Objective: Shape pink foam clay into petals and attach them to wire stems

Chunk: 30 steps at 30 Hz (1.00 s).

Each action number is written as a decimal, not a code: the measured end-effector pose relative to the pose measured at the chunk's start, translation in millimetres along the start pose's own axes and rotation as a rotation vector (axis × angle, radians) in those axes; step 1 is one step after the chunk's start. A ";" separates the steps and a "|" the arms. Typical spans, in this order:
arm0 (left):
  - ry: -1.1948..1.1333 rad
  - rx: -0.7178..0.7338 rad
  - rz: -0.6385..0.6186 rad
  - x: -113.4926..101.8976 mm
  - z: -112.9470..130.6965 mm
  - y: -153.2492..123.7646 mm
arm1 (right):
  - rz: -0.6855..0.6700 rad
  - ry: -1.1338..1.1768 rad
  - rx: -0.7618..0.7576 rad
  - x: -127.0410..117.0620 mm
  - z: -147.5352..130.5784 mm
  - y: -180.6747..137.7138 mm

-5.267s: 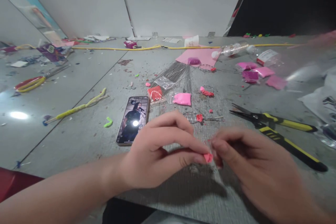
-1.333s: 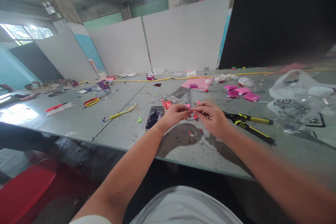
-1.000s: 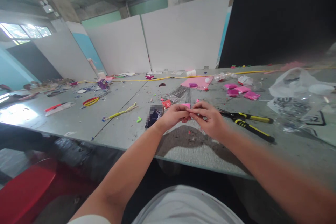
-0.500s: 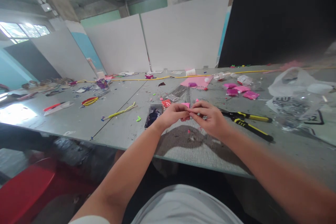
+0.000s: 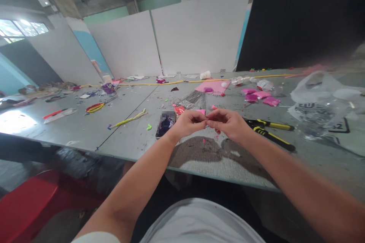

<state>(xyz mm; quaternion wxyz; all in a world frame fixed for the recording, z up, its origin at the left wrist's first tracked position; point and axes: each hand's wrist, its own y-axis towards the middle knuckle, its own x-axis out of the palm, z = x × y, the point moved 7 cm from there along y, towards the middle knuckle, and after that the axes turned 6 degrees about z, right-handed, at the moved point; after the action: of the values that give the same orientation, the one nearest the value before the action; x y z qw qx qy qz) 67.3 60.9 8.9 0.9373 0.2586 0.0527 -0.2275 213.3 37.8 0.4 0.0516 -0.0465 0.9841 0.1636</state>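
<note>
My left hand and my right hand meet fingertip to fingertip above the near part of the grey table. Both are closed in a pinch, and whatever lies between the fingers is hidden or too small to name. Just beyond them are a bundle of thin wires and an orange-red packet. A phone lies beside my left wrist. Yellow-and-black handled cutters rest to the right of my right hand. Below the hands a tiny pink bit sits on the table.
Pink packets, plastic bottles and a white plastic bag occupy the right side. A pink sheet lies farther back. Yellow twisted strands and a red-handled tool are at left. A red stool stands below the table.
Both hands stay together with fingertips pinched; the right fingers have curled in slightly closer. The whole view has shifted a little.
</note>
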 end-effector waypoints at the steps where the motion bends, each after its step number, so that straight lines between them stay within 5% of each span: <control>1: -0.011 0.000 0.006 0.3 -0.7 -0.1 | -0.022 0.065 0.040 1.5 2.2 -0.2; 7: -0.111 -0.046 -0.004 3.3 -1.3 0.1 | -0.089 0.410 0.198 10.0 13.2 -2.8; 12: -0.130 -0.056 0.004 1.9 3.8 1.0 | -0.048 0.448 0.192 9.2 17.7 -0.6; 16: -0.098 -0.099 0.039 -1.7 1.4 2.2 | 0.035 0.185 -0.035 3.1 4.2 -0.4; 23: -0.141 -0.226 -0.005 2.1 -9.3 1.6 | 0.200 -0.575 -0.761 8.4 -38.3 -23.7; 27: -0.255 -0.300 -0.034 6.6 -12.3 1.0 | 0.227 -0.651 -0.770 8.1 -38.5 -25.3; 30: -0.159 -0.347 0.028 1.8 -17.2 1.9 | 0.323 -0.589 -0.537 -5.3 -31.4 -18.8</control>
<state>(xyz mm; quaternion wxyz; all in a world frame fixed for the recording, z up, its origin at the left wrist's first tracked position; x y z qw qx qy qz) 70.1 70.4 -5.4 0.9722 0.0751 0.0132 -0.2215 217.9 10.2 24.6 0.2900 0.1452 0.8445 0.4261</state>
